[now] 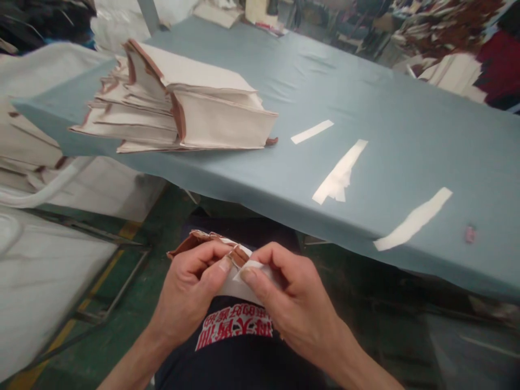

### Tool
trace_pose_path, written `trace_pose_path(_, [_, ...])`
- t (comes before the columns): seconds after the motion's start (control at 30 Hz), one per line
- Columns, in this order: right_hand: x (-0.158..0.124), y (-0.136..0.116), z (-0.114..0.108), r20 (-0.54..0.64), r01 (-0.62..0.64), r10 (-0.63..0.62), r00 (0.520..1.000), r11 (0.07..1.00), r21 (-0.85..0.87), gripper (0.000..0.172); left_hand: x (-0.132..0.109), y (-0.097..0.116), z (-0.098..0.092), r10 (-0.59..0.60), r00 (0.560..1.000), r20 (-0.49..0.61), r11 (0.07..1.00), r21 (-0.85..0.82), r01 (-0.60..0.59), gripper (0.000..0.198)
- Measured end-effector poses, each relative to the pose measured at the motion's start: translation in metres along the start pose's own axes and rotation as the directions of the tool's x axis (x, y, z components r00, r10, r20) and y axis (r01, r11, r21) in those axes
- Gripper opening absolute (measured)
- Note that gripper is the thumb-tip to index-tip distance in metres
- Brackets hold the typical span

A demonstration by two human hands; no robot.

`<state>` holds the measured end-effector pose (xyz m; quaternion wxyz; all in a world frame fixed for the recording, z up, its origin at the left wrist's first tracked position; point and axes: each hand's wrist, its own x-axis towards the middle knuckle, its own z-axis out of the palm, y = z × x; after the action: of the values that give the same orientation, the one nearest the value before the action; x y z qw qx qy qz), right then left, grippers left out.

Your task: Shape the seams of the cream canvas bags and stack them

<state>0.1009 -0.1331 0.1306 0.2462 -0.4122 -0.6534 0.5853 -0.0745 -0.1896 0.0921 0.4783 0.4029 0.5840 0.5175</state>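
Note:
Low in the head view, both my hands meet over a small fabric piece [240, 273], cream with brown edging. My left hand [190, 287] is closed, thumb and fingers pinching the piece's left side. My right hand [284, 295] is closed too, pinching its right edge with thumb and forefinger. I hold the piece in front of my dark shirt, below the near edge of the blue-grey table [406, 124]. A tall stack of similar cream and brown fabric pieces [179, 103] lies on the table's left part.
Three white strips lie on the table: a short one [312, 131], a longer one [340, 172] and one near the edge [412, 219]. A small pink object [470, 233] sits at the right. White bags and a metal frame [101, 260] stand at the left over green floor.

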Motion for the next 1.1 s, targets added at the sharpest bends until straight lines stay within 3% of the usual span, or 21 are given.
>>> trace_pose_path(0.23, [0.007, 0.017, 0.009, -0.147, -0.042, 0.042, 0.988, 0.999, 0.007, 0.023, -0.002, -0.012, 0.002, 0.016, 0.999, -0.037, 1.0, -0.018, -0.017, 0.019])
trace_pose_path(0.37, [0.011, 0.017, 0.009, -0.222, 0.086, -0.084, 0.971, 0.996, -0.001, 0.023, 0.0, -0.022, 0.001, -0.004, 0.999, -0.035, 0.997, -0.075, 0.002, 0.02])
trace_pose_path(0.47, [0.015, 0.018, 0.01, -0.214, 0.146, -0.136, 0.967, 0.989, 0.031, 0.024, 0.002, -0.026, 0.0, -0.016, 1.0, -0.014, 0.998, -0.059, 0.015, 0.021])
trace_pose_path(0.7, [0.023, 0.025, 0.011, -0.198, 0.048, -0.036, 0.979, 0.997, 0.054, 0.023, 0.005, -0.023, -0.002, -0.007, 1.0, 0.011, 1.0, -0.009, 0.007, 0.021])
trace_pose_path(0.93, [0.025, 0.026, 0.013, -0.215, -0.012, 0.035, 0.976, 0.994, 0.11, 0.023, 0.006, -0.024, 0.0, -0.056, 0.994, -0.091, 0.998, -0.03, 0.053, 0.016])
trace_pose_path(1.1, [0.026, 0.03, 0.008, -0.159, -0.041, 0.062, 0.985, 0.99, 0.135, 0.023, 0.008, -0.026, -0.001, -0.09, 0.994, -0.055, 0.995, -0.041, 0.088, 0.019])
